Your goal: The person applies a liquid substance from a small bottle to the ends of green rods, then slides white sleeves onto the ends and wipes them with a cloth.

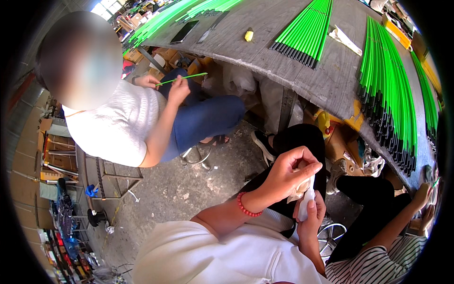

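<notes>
One white bottle (308, 196), likely light and squeezable, best held low, sits in the right hand (314, 214)'s grasp; the left hand (291, 174) pinches pale cloth (298, 191).

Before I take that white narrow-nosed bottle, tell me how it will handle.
The white narrow-nosed bottle would probably feel light, being small beside the right hand holding it. Its plastic-looking wall may give when squeezed. Laid down, it might roll, since its body looks rounded.

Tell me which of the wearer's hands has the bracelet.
The left hand: a red beaded bracelet circles its wrist. The right hand, gripping the small white bottle, shows none.
</notes>
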Demonstrator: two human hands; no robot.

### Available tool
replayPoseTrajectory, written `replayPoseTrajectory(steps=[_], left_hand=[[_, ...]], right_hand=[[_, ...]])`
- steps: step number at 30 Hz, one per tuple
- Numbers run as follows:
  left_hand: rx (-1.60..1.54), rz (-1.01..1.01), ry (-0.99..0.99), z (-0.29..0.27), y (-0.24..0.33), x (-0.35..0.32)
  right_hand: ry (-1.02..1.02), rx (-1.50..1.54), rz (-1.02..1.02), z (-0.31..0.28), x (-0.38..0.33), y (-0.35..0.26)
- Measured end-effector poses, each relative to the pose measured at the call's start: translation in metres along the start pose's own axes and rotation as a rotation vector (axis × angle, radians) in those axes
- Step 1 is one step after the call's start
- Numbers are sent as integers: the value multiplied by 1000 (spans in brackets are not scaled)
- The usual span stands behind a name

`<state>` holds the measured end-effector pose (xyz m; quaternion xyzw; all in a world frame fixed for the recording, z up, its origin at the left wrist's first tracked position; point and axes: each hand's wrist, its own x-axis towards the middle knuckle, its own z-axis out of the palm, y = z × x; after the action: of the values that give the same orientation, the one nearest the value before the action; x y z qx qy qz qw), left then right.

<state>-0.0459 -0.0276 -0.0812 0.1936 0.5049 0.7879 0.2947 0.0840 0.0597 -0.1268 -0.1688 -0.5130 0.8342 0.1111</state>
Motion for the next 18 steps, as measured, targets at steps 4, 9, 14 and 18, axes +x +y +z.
replayPoseTrajectory(steps=[4,9,14,18], left_hand=[[-15,-8,-8,0,1,0],[-26,-22,-9,-1,-1,1],[-47,-39,-6,-1,-2,0],[-53,-37,-4,-2,-4,0]], right_hand=[[3,-3,-6,2,0,-1],[18,-2,-4,4,0,-2],[8,-28,-2,3,0,-2],[8,-35,-5,4,0,-2]])
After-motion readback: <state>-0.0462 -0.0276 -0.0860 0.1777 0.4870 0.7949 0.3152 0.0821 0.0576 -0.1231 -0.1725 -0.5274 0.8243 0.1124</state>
